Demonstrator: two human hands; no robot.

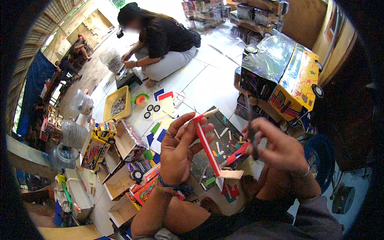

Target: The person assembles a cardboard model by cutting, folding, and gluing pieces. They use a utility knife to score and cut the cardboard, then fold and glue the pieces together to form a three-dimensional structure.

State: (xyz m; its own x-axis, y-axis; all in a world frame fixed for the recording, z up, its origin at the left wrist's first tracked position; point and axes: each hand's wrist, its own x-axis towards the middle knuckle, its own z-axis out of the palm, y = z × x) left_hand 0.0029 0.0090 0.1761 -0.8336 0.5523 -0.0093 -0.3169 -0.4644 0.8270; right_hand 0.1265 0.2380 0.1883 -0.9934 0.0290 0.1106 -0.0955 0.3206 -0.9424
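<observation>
My left hand point(179, 150) is raised at the middle, its thumb and fingers pinching the upper end of a red strip-covered wooden frame point(209, 150) with a white stripe. Bare wood pokes out at its top, and a pale wooden block point(231, 174) sits at its lower end. To the right, my right hand point(276, 146) is closed round a knife-like tool point(253, 138) with a dark handle; its thin blade points up and is blurred. Beneath both hands lies a dark work board point(198, 160) scattered with coloured scraps. A red and blue piece point(238, 154) rests there near my right hand.
Toy trucks point(96, 148) and open wooden boxes point(120, 182) crowd the left. A large yellow and black toy truck point(294, 80) stands at the right. Beyond the board are a yellow basin point(119, 105), small black wheels point(150, 108) and a seated person point(164, 44).
</observation>
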